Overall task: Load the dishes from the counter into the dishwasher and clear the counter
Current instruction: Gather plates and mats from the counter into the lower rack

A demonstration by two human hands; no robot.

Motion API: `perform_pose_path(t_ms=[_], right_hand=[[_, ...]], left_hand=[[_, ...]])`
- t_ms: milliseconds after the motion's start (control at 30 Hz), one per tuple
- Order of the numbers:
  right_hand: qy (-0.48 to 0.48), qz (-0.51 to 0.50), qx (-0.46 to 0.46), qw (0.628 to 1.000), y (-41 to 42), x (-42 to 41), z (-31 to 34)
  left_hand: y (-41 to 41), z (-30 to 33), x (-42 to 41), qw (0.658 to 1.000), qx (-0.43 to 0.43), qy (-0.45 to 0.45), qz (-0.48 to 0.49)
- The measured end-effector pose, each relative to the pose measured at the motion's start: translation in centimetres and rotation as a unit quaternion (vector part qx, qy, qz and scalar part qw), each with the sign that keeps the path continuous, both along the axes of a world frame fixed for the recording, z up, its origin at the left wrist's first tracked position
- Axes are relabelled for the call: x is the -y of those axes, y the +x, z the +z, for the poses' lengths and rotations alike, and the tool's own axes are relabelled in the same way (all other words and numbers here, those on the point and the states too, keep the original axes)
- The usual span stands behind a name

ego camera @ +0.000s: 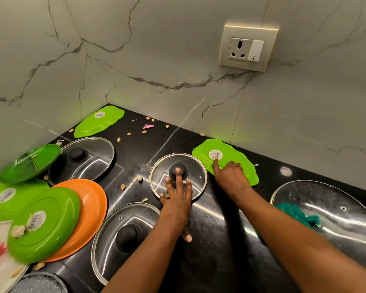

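Your left hand (176,199) lies flat, fingers straight, on the small glass lid (178,176): fragile, slippery; take its knob (178,173). Your right hand (230,176) only touches the light green plate (241,159).

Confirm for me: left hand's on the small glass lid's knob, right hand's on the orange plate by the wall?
Not quite. In the head view the right hand rests on a green plate, not orange. The left hand is on the small glass lid, as you said.

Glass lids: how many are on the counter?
4: back left lid under a tilted green plate, centre lid under the left hand, front lid, right lid, partly cropped.
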State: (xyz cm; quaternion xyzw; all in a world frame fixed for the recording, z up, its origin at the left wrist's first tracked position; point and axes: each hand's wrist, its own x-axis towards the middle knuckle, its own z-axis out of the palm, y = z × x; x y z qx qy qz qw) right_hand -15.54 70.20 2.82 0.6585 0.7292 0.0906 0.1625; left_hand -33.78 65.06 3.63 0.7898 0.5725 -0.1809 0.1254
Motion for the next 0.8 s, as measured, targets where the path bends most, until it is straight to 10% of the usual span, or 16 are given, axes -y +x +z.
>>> perform_pose_path(t_ms=[300,800], right_hand=[[-0.044,-0.094,-0.202,0.974,1.8,0.1,-1.7],[0.061,0.063,0.084,0.993,2.8,-4.1,-0.2]], left_hand=[[0.1,-0.7,-0.2,0.999,0.009,-0.025,0.036],[0.5,-1.8,-1.5,0.990,-0.038,-0.047,0.123]])
